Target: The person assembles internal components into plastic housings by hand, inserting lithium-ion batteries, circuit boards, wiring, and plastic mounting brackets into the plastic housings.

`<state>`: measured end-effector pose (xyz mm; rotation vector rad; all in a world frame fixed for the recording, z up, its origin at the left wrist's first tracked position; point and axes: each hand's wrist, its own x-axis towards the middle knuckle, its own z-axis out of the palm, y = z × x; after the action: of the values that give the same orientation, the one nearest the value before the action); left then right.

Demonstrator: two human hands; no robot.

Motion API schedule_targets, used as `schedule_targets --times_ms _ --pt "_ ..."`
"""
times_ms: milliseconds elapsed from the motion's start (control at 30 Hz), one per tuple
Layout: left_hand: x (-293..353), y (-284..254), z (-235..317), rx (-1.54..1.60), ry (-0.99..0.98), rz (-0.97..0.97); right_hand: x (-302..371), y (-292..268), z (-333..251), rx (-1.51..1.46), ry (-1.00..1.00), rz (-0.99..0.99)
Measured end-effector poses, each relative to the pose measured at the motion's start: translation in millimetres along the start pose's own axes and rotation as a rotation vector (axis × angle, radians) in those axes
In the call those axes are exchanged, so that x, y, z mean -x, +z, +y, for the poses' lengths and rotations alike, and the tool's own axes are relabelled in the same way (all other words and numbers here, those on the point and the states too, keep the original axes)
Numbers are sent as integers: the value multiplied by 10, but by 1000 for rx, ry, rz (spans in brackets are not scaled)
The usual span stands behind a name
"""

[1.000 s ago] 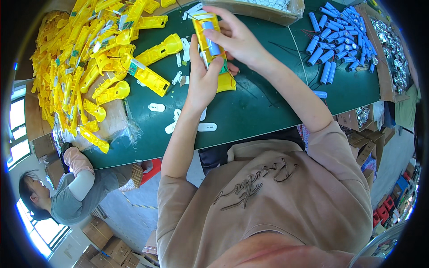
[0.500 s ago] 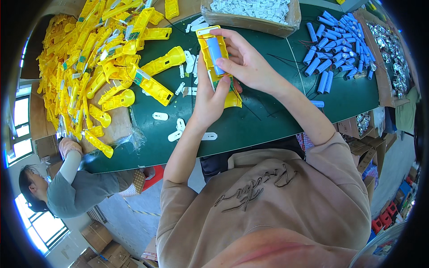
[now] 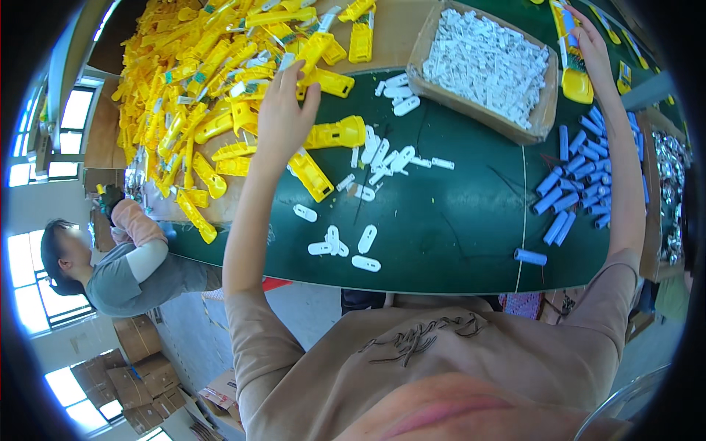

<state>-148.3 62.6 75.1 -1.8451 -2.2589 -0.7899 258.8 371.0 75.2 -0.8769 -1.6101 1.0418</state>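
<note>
My right hand [image 3: 594, 51] is stretched to the far right, its fingers closed at the edge of a yellow torch-shaped plastic housing [image 3: 576, 84]. A blue cylindrical battery cell [image 3: 567, 20] lies inside that housing. Over the near edge of a big heap of yellow housings [image 3: 176, 95] on the left, my left hand [image 3: 285, 114] is open, thumb apart and fingers extended. Its fingertips are close to housings with small boards; whether they touch one I cannot tell. Just right of this hand lies a yellow housing with a flared end [image 3: 334, 134].
A cardboard box of small white parts [image 3: 482, 70] stands at the back. Blue cells [image 3: 581, 173] are heaped on the right, beside a box of shiny metal pieces [image 3: 669, 191]. White oval plates [image 3: 368, 237] are scattered across the green table [image 3: 441, 250]. Another person [image 3: 140, 257] works at the left.
My hands have parted from over the middle of the table. The right carried the housing with its blue cell to the far right; the left let go and moved to the yellow heap.
</note>
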Motion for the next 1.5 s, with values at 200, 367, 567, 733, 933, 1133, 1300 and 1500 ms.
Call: schedule_targets --times_ms 200,367,567,733,933,1133,1300,1500 --pt "-743 420 -741 -435 -59 -244 -1196 -481 1857 367 88 -68" --pt "-738 261 -647 -394 -199 -306 -1036 -324 1862 787 93 -126" --pt "-658 -109 -356 118 -343 -97 -876 -672 1185 1378 -9 0" --pt "-233 -469 379 675 -159 202 341 781 -505 377 -313 -371" --pt "154 -379 1410 1072 -36 259 1767 1664 -1257 -172 -144 -795" --pt "564 -465 1455 1570 66 -359 2302 1573 -1435 -857 276 -882" --pt "703 -406 1457 1535 145 -141 2724 1598 -1400 -1159 548 -922" --pt "709 -411 1175 961 164 203 3042 1346 -1491 -831 384 -681"
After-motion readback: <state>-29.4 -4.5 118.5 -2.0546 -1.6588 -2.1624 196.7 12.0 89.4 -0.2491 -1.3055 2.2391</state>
